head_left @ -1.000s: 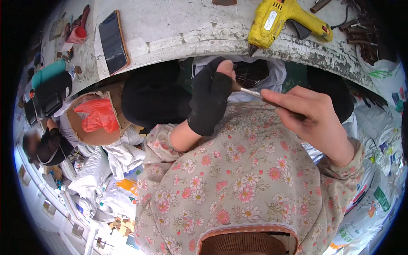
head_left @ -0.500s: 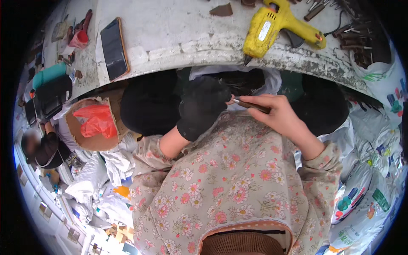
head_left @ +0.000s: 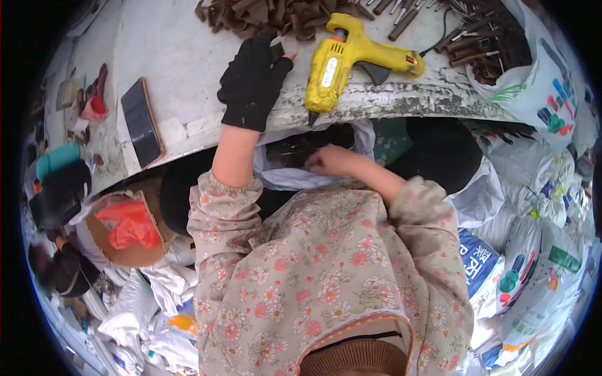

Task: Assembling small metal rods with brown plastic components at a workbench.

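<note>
My left hand [head_left: 252,84], in a black glove with bare fingertips, reaches onto the pale table. Its thumb and fingers close on a small brown flat piece [head_left: 277,51], just below a pile of similar brown pieces [head_left: 260,17]. Lower down, my right hand [head_left: 331,161] is bare and dips into a white plastic bag [head_left: 285,180] between my knees. Its fingers are curled together over dark, slender items [head_left: 290,155] inside; whatever they hold is hidden. A yellow glue gun [head_left: 329,69] lies on the table right of my left hand.
Brown tubes with pale metal ends [head_left: 480,47] lie at the far right beside a printed plastic bag [head_left: 533,94]. A phone [head_left: 142,122] lies at left. A cardboard box [head_left: 113,247] holds a red bag. Stuffed white sacks [head_left: 128,301] surround me, and another person [head_left: 72,269] sits at far left.
My left hand has moved up from my lap to the brown pile. My right hand has gone down into the bag, and the brown tube it held no longer shows.
</note>
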A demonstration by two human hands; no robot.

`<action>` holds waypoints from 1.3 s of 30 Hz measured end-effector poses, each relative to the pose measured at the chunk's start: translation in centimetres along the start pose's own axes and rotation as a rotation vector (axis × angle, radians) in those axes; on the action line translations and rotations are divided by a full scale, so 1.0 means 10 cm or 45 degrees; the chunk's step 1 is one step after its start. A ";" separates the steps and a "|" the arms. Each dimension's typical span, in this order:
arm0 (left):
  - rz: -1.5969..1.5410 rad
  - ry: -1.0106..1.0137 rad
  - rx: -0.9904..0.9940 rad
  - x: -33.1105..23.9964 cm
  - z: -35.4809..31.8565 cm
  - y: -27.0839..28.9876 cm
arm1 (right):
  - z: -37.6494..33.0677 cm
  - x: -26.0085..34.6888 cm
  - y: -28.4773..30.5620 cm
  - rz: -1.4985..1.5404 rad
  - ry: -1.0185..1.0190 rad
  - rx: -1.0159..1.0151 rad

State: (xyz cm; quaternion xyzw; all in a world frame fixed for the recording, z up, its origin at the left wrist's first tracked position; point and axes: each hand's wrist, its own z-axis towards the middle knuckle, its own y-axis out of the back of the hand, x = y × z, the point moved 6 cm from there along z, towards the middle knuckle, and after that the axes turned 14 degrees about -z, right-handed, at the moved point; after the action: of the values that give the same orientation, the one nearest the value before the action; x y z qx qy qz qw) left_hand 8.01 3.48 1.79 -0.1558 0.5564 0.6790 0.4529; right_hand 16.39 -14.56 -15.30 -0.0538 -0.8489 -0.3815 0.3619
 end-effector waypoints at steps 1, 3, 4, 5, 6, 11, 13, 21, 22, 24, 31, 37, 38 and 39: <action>0.121 0.030 0.026 0.00 -0.01 0.03 | -0.23 0.22 0.33 0.233 0.191 0.018; -0.056 0.001 0.004 0.17 -0.14 0.09 | -0.77 0.66 1.24 0.647 0.052 -0.031; -0.225 -0.014 -0.021 0.19 -0.21 0.10 | -0.99 0.69 1.62 0.592 0.016 -0.260; -0.380 0.212 0.007 0.15 -0.26 0.17 | -1.16 0.60 1.90 0.543 -0.035 -0.533; -0.529 0.445 0.034 0.09 -0.37 0.26 | -1.27 0.50 2.20 0.312 -0.189 -0.842; -0.628 0.701 0.095 0.10 -0.80 0.47 | -0.98 -0.37 3.04 -0.920 -0.627 -1.021; -0.629 0.684 0.004 0.13 -0.94 0.48 | -0.95 -0.41 3.08 -0.856 -0.695 -1.031; -1.003 0.659 -0.096 -0.15 -1.38 0.21 | -1.07 -0.79 3.13 -0.554 -1.014 -1.098; -1.002 0.664 -0.097 -0.18 -1.40 0.20 | -1.14 -0.83 3.15 -0.499 -0.921 -1.196; -1.359 0.994 0.032 -0.16 -1.50 0.03 | -1.16 -0.70 3.18 -0.441 -0.817 -1.286; -1.394 1.058 0.147 -0.18 -1.44 -0.10 | -1.24 -0.50 2.86 0.833 -0.117 -1.313; -1.330 1.088 0.128 -0.16 -1.43 -0.10 | -1.00 0.31 2.36 -0.754 -0.464 -1.257; -1.332 1.087 0.136 -0.19 -1.41 -0.11 | -1.01 0.29 2.33 -0.754 -0.472 -1.258; -1.339 1.094 0.131 -0.22 -1.38 -0.10 | -1.01 0.23 2.29 -0.852 -0.553 -1.206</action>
State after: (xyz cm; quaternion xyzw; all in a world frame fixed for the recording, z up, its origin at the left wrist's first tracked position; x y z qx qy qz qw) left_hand 6.03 -9.87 -1.82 -0.6396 0.5687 0.2190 0.4686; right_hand 28.91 -5.76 4.64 -0.0160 -0.6124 -0.7901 -0.0216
